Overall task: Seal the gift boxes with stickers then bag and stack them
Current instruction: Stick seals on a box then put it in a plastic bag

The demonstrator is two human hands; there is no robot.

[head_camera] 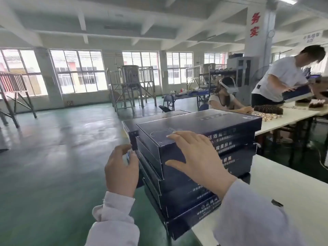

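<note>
Factory hall — steel tank, long worktables

Bright window daylight; soft blur, edges warped.

The box stack blocks the tabletop's left edge; right of it the surface lies open, bar perhaps a small dark object.

Small item pinched in the left hand, at nine o'clock of the boxes, too blurred to identify; lettering unreadable; sleeves cut off at six o'clock.
</note>
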